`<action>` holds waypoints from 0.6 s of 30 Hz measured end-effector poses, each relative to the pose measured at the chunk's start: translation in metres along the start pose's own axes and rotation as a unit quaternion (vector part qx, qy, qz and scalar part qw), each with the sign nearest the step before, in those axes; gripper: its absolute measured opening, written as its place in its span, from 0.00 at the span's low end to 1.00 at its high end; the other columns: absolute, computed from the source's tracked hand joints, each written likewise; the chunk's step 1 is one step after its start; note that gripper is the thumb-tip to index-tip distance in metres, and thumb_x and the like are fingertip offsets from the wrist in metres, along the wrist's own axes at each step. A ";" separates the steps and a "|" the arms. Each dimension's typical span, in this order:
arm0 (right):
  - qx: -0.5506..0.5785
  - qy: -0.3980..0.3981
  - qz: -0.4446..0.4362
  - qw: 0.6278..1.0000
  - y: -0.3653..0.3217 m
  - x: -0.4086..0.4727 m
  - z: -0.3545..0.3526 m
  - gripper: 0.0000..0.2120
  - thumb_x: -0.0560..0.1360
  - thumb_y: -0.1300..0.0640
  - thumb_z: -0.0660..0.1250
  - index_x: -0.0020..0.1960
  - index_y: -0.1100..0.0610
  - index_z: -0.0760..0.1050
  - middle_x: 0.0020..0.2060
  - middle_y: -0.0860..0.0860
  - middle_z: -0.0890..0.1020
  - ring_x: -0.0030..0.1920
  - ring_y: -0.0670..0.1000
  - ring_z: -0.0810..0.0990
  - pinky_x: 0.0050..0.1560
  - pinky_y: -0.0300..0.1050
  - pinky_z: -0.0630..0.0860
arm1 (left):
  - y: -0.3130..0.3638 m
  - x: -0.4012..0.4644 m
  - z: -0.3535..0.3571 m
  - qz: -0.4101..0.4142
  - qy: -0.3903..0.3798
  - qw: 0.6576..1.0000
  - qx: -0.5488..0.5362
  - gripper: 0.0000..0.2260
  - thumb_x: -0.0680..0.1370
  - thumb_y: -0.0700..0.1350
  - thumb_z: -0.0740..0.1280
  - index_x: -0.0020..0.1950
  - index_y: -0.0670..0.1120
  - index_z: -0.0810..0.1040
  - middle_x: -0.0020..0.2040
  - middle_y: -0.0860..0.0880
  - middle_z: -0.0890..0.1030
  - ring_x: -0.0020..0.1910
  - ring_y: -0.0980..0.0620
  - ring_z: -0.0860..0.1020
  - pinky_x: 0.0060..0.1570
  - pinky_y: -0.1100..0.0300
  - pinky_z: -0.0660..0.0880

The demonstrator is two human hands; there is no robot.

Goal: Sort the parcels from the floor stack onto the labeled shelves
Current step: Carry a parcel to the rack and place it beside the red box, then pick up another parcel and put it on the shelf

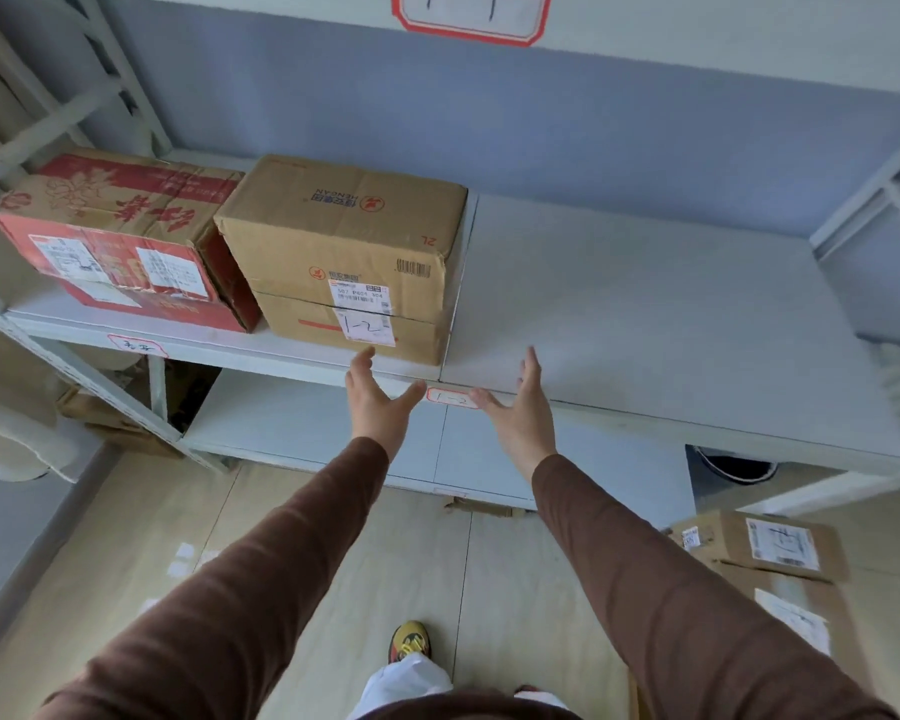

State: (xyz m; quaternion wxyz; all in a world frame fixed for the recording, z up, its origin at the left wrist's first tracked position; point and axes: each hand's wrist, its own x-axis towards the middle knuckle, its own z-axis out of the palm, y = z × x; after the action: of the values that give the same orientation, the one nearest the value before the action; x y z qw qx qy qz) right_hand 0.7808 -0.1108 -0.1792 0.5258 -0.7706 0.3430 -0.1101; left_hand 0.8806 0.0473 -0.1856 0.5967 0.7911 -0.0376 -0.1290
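A brown parcel [344, 252] with a handwritten "1-2" label stands on the white shelf [645, 314], above the shelf tag "1-2" [452, 398] on its front edge. My left hand [378, 400] hovers just in front of the parcel's lower face, fingers spread and holding nothing. My right hand [523, 400] is beside it over the shelf edge, fingers straight, empty. More parcels [765, 548] lie stacked on the floor at the lower right.
A red and brown carton [120, 236] stands left of the parcel, above another shelf tag [137, 345]. A lower shelf [302, 423] sits beneath. A black bin [739, 467] stands under the shelf at right. My shoe [410, 641] is on the wood floor.
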 end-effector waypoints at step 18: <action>-0.132 0.055 0.072 0.987 0.233 -0.178 -0.290 0.41 0.76 0.43 0.73 0.82 0.47 0.55 0.81 0.52 0.62 0.80 0.57 0.61 0.77 0.60 0.65 | -0.017 -0.285 0.267 0.089 -0.272 0.927 0.242 0.39 0.76 0.49 0.75 0.82 0.49 0.57 0.83 0.47 0.54 0.81 0.46 0.52 0.80 0.47 0.55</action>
State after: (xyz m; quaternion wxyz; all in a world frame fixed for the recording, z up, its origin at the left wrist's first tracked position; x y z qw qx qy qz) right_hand 0.3991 -0.2585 -0.2292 0.4062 -0.7994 0.4374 -0.0685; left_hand 0.5378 -0.1368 -0.2241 0.3631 0.8392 -0.2990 -0.2729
